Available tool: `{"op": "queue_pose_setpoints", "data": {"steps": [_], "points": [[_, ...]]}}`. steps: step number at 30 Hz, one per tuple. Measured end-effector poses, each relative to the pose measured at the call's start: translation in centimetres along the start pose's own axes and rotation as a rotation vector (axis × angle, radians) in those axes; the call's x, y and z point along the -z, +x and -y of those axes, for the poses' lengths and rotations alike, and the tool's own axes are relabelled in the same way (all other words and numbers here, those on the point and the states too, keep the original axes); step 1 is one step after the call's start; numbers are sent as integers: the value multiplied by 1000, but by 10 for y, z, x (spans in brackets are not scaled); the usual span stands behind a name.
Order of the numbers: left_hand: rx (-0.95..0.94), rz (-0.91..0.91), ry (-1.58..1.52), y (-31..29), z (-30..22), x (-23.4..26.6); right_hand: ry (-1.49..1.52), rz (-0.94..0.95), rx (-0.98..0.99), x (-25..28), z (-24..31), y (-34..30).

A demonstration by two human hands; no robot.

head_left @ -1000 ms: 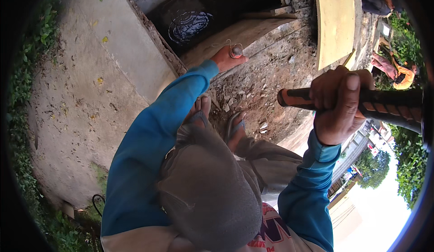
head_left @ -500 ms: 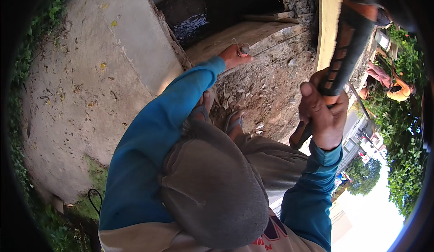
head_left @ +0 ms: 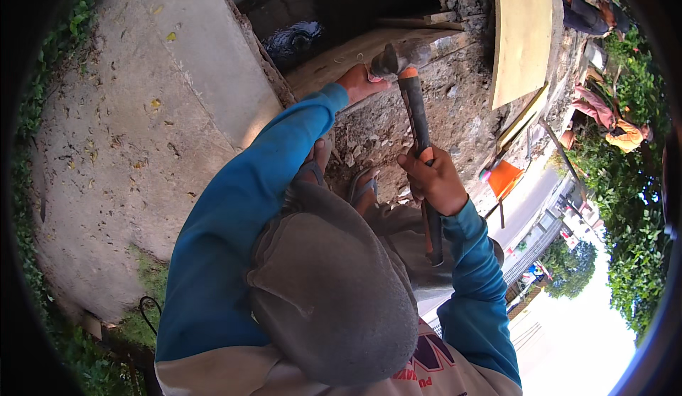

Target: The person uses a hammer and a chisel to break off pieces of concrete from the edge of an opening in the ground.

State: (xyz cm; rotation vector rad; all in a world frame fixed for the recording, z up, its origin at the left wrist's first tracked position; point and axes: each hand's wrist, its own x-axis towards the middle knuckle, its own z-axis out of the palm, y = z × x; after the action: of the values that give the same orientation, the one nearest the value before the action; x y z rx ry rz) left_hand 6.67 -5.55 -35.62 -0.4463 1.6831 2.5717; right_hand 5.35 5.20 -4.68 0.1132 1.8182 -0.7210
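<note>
Fingers of the right hand (head_left: 440,183) clamp a hammer (head_left: 414,112) pointing away, its head beside the left hand (head_left: 359,87). That one's clutching a red-ringed thing (head_left: 371,76) at the pit's edge (head_left: 327,66).

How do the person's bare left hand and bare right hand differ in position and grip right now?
The bare left hand is farther from the body, whereas the bare right hand is nearer.

The right hand grips a long black-and-orange hammer handle; the left hand curls around a small red-edged object, mostly hidden by the dark grey hammer head.

Both hands extend from blue fabric sleeves.
</note>
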Motion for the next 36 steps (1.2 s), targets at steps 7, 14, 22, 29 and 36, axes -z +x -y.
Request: {"op": "queue_pose_setpoints", "data": {"steps": [7,14,22,29,36], "points": [[47,26,156,-3,-19,4,139,-270,949,2,134,-40],[44,35,180,-2,-35,-3,-83,-312,408,6,-17,26],[-9,-52,87,-1,-17,2,-26,-116,193,9,55,-3],[19,-5,137,-3,-23,5,114,-237,1131,23,191,-47],[191,-90,16,2,-30,16,17,-17,-147,15,-30,34]]}}
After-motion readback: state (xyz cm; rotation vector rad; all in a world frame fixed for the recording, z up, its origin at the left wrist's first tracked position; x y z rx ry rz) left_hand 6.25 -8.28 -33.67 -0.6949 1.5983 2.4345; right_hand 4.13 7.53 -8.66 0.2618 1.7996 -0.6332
